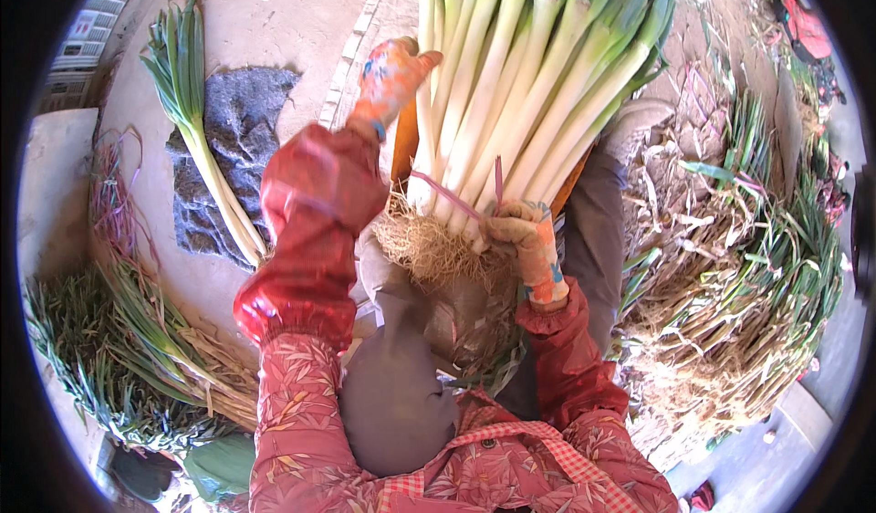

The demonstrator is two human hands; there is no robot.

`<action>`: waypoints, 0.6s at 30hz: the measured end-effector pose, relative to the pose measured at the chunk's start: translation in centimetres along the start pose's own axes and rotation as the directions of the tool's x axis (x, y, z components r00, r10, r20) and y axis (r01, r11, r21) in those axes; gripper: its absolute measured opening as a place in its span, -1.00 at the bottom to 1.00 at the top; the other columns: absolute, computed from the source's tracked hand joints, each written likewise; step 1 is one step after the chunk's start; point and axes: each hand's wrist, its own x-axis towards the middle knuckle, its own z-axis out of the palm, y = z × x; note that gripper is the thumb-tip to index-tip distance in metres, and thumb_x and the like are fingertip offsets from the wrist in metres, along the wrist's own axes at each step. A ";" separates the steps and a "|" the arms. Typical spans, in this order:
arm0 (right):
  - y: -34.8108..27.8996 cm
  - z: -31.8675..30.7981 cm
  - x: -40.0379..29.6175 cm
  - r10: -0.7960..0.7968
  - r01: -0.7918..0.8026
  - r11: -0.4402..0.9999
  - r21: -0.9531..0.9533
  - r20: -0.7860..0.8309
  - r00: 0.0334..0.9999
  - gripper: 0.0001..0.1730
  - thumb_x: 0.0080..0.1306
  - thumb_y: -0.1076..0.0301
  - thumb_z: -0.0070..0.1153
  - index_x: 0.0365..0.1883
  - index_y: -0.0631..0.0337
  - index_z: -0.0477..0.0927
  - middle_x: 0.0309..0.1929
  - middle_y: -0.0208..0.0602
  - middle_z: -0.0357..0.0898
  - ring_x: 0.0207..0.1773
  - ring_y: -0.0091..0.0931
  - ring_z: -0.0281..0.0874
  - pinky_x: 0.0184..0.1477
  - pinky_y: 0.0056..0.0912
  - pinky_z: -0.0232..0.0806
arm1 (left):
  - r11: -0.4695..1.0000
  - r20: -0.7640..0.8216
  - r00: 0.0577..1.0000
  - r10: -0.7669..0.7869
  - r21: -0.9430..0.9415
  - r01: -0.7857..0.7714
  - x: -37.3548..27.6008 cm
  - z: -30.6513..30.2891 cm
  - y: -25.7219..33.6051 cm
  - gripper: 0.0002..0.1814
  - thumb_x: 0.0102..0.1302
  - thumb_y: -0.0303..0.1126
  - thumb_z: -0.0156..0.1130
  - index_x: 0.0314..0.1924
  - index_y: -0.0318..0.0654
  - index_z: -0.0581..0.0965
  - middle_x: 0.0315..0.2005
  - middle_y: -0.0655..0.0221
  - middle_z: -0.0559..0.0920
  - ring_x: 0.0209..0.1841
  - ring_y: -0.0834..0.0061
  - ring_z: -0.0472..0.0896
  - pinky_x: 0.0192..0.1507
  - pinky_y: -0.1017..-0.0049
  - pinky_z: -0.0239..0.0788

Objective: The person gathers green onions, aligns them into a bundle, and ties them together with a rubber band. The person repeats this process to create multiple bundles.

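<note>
A thick bundle of long green onions (493,88) lies before me, with white stalks, green tops pointing away and a tangle of roots (445,246) towards me. My right hand (527,242), in a patterned work glove, pinches a purple-pink tie strip (448,193) near the root end. The strip crosses the front of the lower stalks, and one end stands up above my fingers. My left hand (393,78), gloved too, is at the left edge of the bundle. Its thumb points at the outermost stalk; its fingers are mostly hidden, so its grip is unclear.
Loose green onions (198,143) lie across a dark grey cloth (239,116) at left. Purple-pink strips (113,198) hang nearby above a leafy heap (89,349). Trimmed leaves and stalks (739,307) pile up at right. An orange support (405,140) shows under the bundle.
</note>
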 end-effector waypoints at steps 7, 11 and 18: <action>-0.8 1.1 0.0 -0.048 0.046 0.997 -0.055 -0.039 0.998 -0.89 0.07 0.44 0.09 -0.52 0.33 0.53 -0.54 -0.23 0.58 -0.59 -0.63 0.28 -0.51 -0.61 0.10 | 0.957 0.161 0.949 -0.272 -0.055 0.283 8.0 3.3 -4.7 -0.71 -0.05 -0.27 0.42 -0.49 -0.37 0.58 -0.57 0.30 0.55 -0.56 0.52 0.44 -0.54 0.39 0.28; -0.8 0.8 -0.3 -0.017 0.015 0.994 -0.110 -0.013 1.000 -0.89 0.09 0.44 0.11 -0.50 0.34 0.56 -0.49 -0.25 0.57 -0.48 -0.59 0.43 -0.39 -0.58 0.25 | 0.976 0.136 0.972 -0.192 -0.076 0.204 7.0 3.0 -4.0 -0.71 -0.04 -0.30 0.35 -0.37 -0.37 0.60 -0.52 0.34 0.57 -0.45 0.53 0.49 -0.42 0.45 0.35; 0.0 0.8 0.0 -0.116 0.110 0.986 -0.128 -0.044 0.992 -0.87 0.03 0.42 0.10 -0.64 0.29 0.54 -0.56 -0.28 0.61 -0.65 -0.70 0.21 -0.59 -0.64 -0.01 | 0.870 0.014 0.988 0.156 -0.475 -0.131 5.0 3.7 -1.5 -0.46 -0.04 -0.23 0.38 -0.13 -0.56 0.59 -0.38 0.05 0.68 -0.29 0.31 0.66 -0.20 0.44 0.48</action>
